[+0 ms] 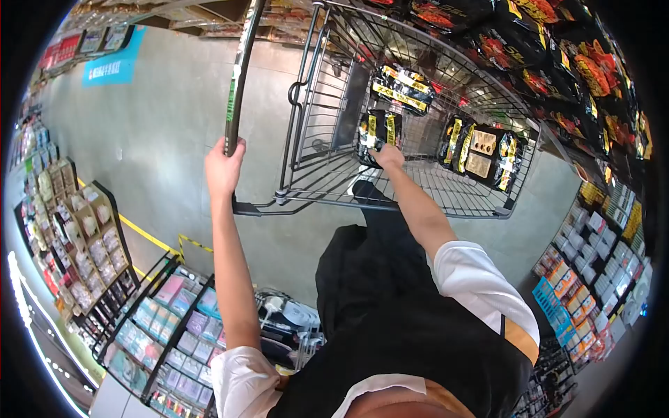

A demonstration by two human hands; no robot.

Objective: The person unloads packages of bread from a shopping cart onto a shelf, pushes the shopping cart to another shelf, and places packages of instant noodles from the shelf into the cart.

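My left hand [224, 167] is wrapped round the end of the dark handle bar [240, 76] of a wire shopping cart [348, 203]. My right hand [388, 157] reaches over the cart's near side, with thumb and fingers closed on the edge of a black packet with yellow strips [380, 127]. Beside that packet, inside the basket, lies a similar black-and-yellow multipack [403, 89]. More black packs [481, 153] stand at the cart's right end, one showing a gold label. The fingertips of my right hand are partly hidden.
Shelves of black noodle-style packs with red food pictures [536, 56] run along the cart's far right side. Racks of small packaged goods [171, 327] stand at lower left, with a display stand [94, 237] beyond. A blue basket [552, 306] and more shelving are on the right.
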